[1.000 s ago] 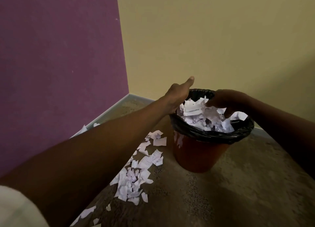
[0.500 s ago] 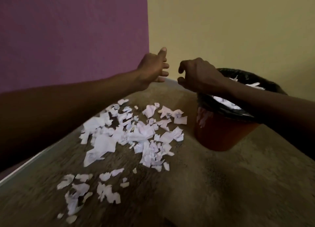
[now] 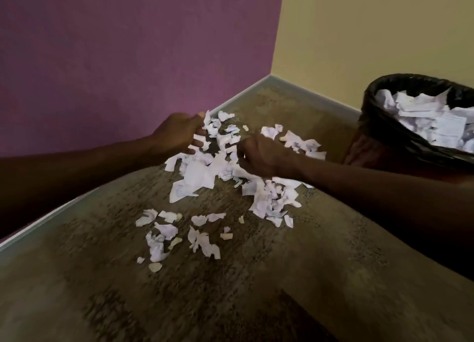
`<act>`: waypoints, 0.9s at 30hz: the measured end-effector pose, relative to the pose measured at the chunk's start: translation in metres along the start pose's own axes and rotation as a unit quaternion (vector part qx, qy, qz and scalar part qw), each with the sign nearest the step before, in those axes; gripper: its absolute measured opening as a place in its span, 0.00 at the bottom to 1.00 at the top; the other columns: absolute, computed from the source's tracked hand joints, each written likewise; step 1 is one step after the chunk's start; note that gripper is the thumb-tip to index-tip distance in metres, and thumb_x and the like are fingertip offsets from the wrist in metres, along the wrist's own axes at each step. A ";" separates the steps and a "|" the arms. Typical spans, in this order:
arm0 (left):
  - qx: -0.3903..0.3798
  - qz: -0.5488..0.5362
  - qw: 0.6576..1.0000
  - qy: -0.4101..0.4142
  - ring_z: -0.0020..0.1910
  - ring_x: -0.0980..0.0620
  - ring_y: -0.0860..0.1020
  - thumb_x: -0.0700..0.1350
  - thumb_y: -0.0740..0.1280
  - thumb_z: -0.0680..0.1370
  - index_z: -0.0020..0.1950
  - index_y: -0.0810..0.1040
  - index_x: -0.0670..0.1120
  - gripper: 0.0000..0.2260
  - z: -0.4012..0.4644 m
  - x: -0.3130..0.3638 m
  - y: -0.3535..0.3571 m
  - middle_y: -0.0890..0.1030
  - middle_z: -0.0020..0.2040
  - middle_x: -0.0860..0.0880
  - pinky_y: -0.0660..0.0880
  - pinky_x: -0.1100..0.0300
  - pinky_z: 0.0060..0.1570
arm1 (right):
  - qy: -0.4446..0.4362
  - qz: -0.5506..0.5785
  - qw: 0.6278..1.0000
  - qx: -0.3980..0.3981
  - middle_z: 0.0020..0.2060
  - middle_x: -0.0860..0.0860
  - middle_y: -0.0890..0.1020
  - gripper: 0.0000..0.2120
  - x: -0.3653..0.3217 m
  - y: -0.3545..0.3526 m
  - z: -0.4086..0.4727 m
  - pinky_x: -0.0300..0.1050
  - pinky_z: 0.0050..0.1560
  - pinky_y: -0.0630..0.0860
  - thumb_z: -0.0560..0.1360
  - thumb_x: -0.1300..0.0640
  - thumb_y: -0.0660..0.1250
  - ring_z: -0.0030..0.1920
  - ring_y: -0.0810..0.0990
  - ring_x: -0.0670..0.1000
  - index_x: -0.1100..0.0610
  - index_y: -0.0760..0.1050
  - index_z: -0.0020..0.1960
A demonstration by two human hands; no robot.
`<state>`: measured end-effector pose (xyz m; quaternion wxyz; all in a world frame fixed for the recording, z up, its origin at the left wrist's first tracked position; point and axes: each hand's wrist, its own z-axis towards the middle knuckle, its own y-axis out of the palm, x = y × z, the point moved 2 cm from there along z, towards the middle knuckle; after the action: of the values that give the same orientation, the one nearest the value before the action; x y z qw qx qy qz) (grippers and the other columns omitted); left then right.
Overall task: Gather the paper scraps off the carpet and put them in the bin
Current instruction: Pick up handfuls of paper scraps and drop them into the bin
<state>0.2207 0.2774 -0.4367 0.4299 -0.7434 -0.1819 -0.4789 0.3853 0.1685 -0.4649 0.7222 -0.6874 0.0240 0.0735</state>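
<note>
Torn white paper scraps (image 3: 202, 173) lie scattered on the mottled brown carpet (image 3: 256, 277), in a dense heap near the room corner and a thinner group (image 3: 177, 236) nearer the camera. We note more white scraps piled inside the red round bin (image 3: 372, 156), which stands at the right edge on the same carpet and carries a black plastic liner (image 3: 400, 133) folded over its rim. The left hand (image 3: 177, 133) hangs over the far left edge of the heap, its fingers loosely curled and touching scraps; we cannot tell whether it grips any. The right hand (image 3: 261, 156) sits on the middle of the heap with fingers bent down into the paper; we cannot tell whether these pinch a piece. The carpet meets a purple textured wall (image 3: 128, 59) on the left and a pale yellow wall (image 3: 372, 28) on the right, each edged by a grey skirting strip (image 3: 243, 92).
</note>
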 end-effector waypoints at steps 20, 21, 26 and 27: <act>-0.144 0.378 0.914 -0.025 0.75 0.38 0.29 0.84 0.63 0.50 0.73 0.23 0.55 0.70 -0.095 -0.304 -0.004 0.26 0.76 0.43 0.46 0.35 0.74 | 0.078 0.139 0.958 -0.239 0.69 0.63 0.61 0.41 -0.022 0.171 -0.036 0.46 0.67 0.65 0.70 0.55 0.75 0.69 0.66 0.62 0.62 0.57 0.75; -0.119 0.369 0.921 -0.016 0.76 0.39 0.30 0.83 0.63 0.52 0.74 0.24 0.54 0.69 -0.097 -0.308 -0.002 0.28 0.76 0.43 0.47 0.34 0.74 | 0.081 0.154 0.961 -0.216 0.67 0.63 0.64 0.36 -0.022 0.175 -0.032 0.47 0.66 0.66 0.72 0.57 0.73 0.68 0.67 0.62 0.62 0.60 0.74; -0.018 0.322 0.946 0.027 0.78 0.38 0.43 0.83 0.57 0.60 0.77 0.31 0.50 0.61 -0.099 -0.316 0.016 0.42 0.79 0.37 0.51 0.36 0.73 | 0.081 0.228 0.957 -0.162 0.57 0.60 0.73 0.21 -0.039 0.199 -0.018 0.44 0.55 0.71 0.73 0.58 0.67 0.58 0.73 0.58 0.60 0.73 0.65; -0.009 0.310 0.951 0.023 0.78 0.40 0.43 0.82 0.57 0.61 0.78 0.33 0.49 0.61 -0.098 -0.315 0.018 0.43 0.79 0.38 0.51 0.38 0.74 | 0.076 0.251 0.955 -0.140 0.55 0.60 0.75 0.19 -0.042 0.202 -0.018 0.44 0.55 0.71 0.74 0.56 0.67 0.56 0.74 0.58 0.59 0.74 0.64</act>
<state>0.0286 0.2320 -0.7014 0.5544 -0.7557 0.0716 -0.3411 0.3164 0.1563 -0.6600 0.5728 -0.7571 0.2399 0.2028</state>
